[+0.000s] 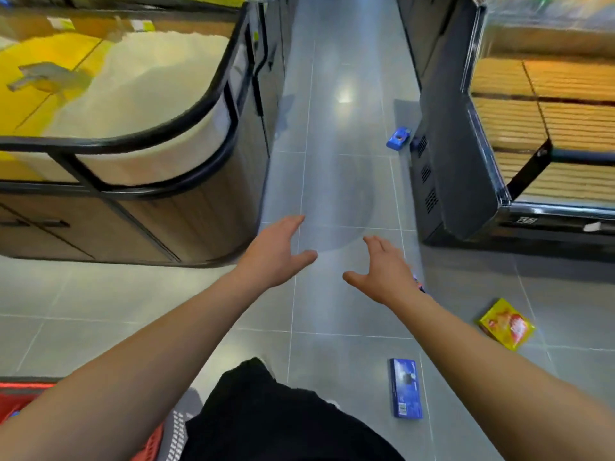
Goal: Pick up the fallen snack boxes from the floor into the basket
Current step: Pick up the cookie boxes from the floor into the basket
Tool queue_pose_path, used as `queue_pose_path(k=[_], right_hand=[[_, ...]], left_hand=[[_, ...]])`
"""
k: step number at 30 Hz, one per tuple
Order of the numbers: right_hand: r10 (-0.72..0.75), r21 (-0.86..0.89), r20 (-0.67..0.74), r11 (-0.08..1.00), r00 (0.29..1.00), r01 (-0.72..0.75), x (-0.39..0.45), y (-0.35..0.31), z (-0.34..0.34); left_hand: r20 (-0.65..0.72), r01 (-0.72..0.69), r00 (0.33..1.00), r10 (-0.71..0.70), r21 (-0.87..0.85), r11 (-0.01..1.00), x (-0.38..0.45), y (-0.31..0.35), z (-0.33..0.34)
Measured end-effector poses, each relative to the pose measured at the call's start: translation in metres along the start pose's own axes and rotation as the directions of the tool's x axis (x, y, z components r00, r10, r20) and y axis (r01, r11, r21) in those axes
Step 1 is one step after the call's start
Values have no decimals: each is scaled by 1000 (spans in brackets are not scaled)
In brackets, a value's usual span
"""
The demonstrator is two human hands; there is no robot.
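Glossy grey tiled floor [336, 181] — shiny yellow packet [506, 324], red plastic basket [20, 399], wood-look counter [186, 214].

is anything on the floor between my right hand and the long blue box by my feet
Nothing visible. The right hand hangs open above bare tile, and the blue box lies flat on open floor below the forearm. The yellow packet lies off to its right, clear of that path.

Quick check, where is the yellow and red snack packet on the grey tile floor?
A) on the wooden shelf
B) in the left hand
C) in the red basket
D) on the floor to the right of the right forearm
D: the yellow and red snack packet lies flat on the grey tile floor just right of the right forearm, untouched; both hands are open.
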State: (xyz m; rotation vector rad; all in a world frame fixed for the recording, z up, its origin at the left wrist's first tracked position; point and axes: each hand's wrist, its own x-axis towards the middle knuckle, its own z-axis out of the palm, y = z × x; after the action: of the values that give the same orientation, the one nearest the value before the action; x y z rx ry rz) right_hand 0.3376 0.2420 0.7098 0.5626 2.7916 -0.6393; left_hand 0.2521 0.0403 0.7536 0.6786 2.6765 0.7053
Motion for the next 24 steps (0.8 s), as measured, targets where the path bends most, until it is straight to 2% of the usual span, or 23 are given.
queue_pose_path(k=[5,11,19,24], right_hand=[[48,21,-8,999,999,-48,59,31,-28],[81,7,-61,997,995,-81,164,47,-60],[201,49,-42,979,979,-199,293,51,-106],[251,97,-31,964,968,-247,367,67,-139]], left_hand=[[56,-28,998,26,26,999,78,26,5],[107,-40,993,41,-12,999,201,25,7],[157,-34,986,48,-92,995,361,20,-8],[207,-57,976,70,-67,996,457,33,-11]])
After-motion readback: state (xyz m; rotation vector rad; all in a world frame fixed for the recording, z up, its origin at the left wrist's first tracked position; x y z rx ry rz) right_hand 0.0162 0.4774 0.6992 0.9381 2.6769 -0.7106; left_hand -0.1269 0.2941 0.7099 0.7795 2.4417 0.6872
